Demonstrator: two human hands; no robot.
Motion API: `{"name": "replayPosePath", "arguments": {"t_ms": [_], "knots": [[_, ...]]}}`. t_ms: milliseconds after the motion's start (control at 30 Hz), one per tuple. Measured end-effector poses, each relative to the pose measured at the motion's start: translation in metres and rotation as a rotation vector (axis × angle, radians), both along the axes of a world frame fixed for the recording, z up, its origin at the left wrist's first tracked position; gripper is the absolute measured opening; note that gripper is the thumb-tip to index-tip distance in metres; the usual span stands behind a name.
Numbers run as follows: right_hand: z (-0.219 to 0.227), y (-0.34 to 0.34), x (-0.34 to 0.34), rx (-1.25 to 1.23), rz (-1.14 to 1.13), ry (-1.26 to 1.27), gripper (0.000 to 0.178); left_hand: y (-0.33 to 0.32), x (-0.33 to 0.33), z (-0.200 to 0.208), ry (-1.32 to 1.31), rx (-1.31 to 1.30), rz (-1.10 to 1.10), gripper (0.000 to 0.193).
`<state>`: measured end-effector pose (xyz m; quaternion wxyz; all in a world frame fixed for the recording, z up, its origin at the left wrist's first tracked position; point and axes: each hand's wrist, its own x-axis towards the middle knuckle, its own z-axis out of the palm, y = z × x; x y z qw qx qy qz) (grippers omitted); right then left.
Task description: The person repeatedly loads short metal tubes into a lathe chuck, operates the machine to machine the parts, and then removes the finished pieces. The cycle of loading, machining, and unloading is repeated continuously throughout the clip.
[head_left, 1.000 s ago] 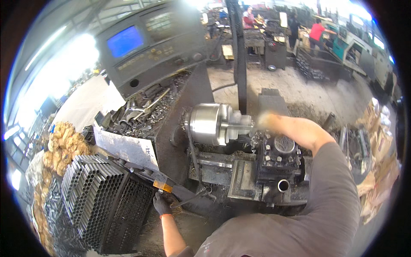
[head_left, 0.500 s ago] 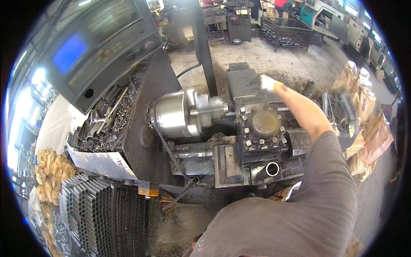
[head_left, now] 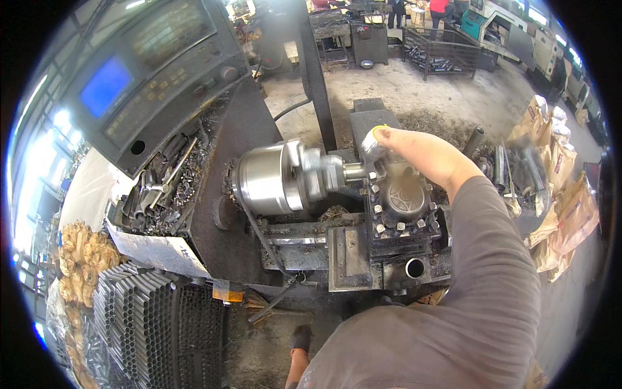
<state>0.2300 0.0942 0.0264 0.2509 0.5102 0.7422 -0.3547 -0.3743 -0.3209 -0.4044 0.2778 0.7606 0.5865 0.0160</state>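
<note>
My right hand (head_left: 374, 142), in a white glove with a yellow cuff, is at the far left corner of the bolted tool post (head_left: 407, 198); its fingers are blurred and partly hidden, so a grip does not show. Left of it is the lathe chuck (head_left: 262, 178), its jaws (head_left: 316, 172) smeared as if spinning. A short bright metal bar (head_left: 354, 170) spans the gap between jaws and tool post. My left hand (head_left: 302, 338), in a dark glove, hangs low near the floor, away from the machine; its fingers cannot be made out.
A control panel with a blue screen (head_left: 106, 85) stands at left, above a tray of tools and chips (head_left: 162, 181). Stacked steel tubes (head_left: 133, 318) fill the lower left. Paper sacks (head_left: 570, 217) stand at right. Beyond lies a wire bin of parts (head_left: 440, 52).
My right hand has come nearer and left, from over the far block to the tool post's corner. My left hand has appeared at the bottom. More of the bar shows between chuck and tool post.
</note>
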Motion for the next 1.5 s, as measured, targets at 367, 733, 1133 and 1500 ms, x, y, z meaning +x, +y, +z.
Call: {"name": "replayPosePath", "arguments": {"t_ms": [367,733,1133,1500], "knots": [[0.06,-0.167,0.08,0.994,-0.643,0.346,0.048,-0.001,0.002,0.008,0.006,-0.458,0.153,0.027],[-0.116,-0.595,0.063,0.539,-1.976,0.026,0.043,0.128,0.01,-0.003,-0.071,-0.418,-0.212,0.029],[0.005,-0.456,-0.041,1.009,-0.816,0.548,0.063,0.162,0.041,-0.003,-0.429,-0.256,-0.347,0.026],[0.137,-0.314,-0.031,1.151,-0.157,0.917,0.04,0.037,-0.012,0.006,0.179,-0.22,-0.459,0.025]]}}
